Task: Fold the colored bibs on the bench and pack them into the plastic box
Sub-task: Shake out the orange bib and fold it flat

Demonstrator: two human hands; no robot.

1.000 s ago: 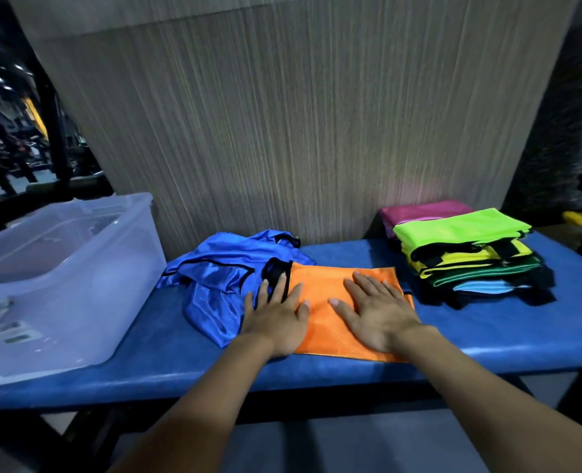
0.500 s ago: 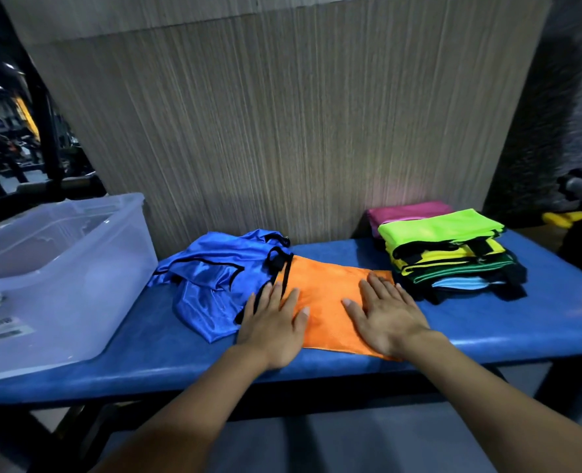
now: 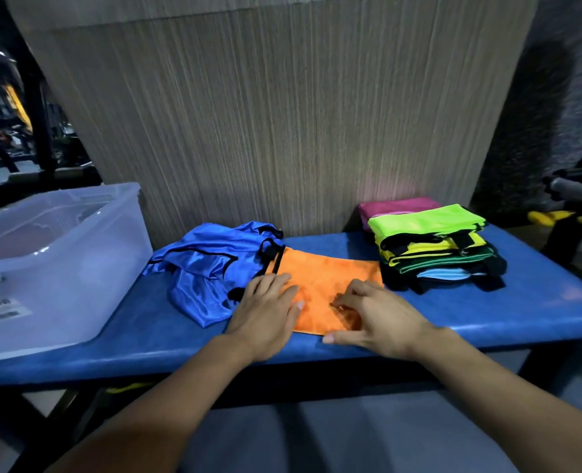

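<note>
Orange bib (image 3: 320, 285), folded flat, lies near the front edge of the blue desk (image 3: 487, 312), between a crumpled heap of blue bibs (image 3: 211, 268) on its left and a stack of folded bibs (image 3: 432, 247) on its right. Both hands are on it. The left hand (image 3: 265, 312) lies palm down with fingers spread and straight, pressing the bib's left part where it meets the blue heap; it grips nothing. The right hand (image 3: 381, 319) sits over the bib's near right corner, fingers curled and bunched onto the cloth, thumb stretched along the desk just in front of the bib's front edge; it seems to be pinching the orange fabric, though the grip itself is partly hidden by the knuckles.

The stack on the right shows a lime green bib on top, with yellow, green and pale blue layers and black trim under it; a magenta piece (image 3: 395, 206) lies behind it against the wood-grain wall (image 3: 282, 114). The clear plastic box (image 3: 78, 261) stands at the desk's left end, well apart from the hands, just beside the blue heap.
</note>
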